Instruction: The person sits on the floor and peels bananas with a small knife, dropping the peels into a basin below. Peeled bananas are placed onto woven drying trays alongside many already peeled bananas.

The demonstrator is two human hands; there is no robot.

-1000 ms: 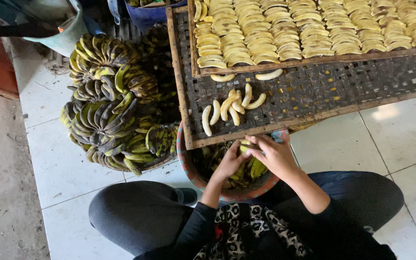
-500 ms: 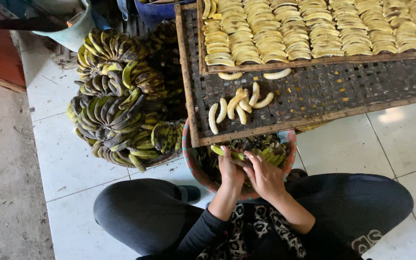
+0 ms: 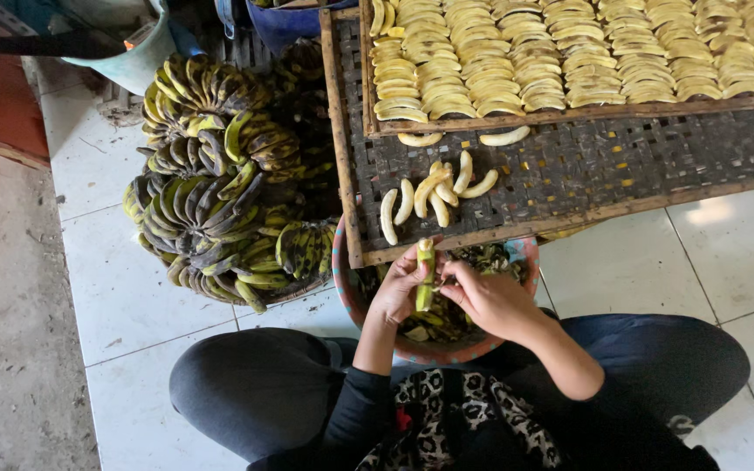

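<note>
I sit on the floor with a round basin (image 3: 346,283) of banana peels in front of my knees. My left hand (image 3: 397,288) grips a green-yellow banana (image 3: 426,277) upright over the basin. My right hand (image 3: 486,298) pinches the same banana from the right side, fingers at its peel. Just beyond, several peeled bananas (image 3: 429,194) lie loose on a dark woven drying rack (image 3: 621,166).
A big pile of unpeeled green-black banana bunches (image 3: 220,183) sits on the tiles to my left. Rows of peeled bananas (image 3: 586,52) fill a framed tray at the back of the rack. A pale bucket (image 3: 128,54) and a blue tub (image 3: 294,22) stand further back.
My hands came up out of the basin with a banana, which now stands upright between them. The view has shifted slightly.
</note>
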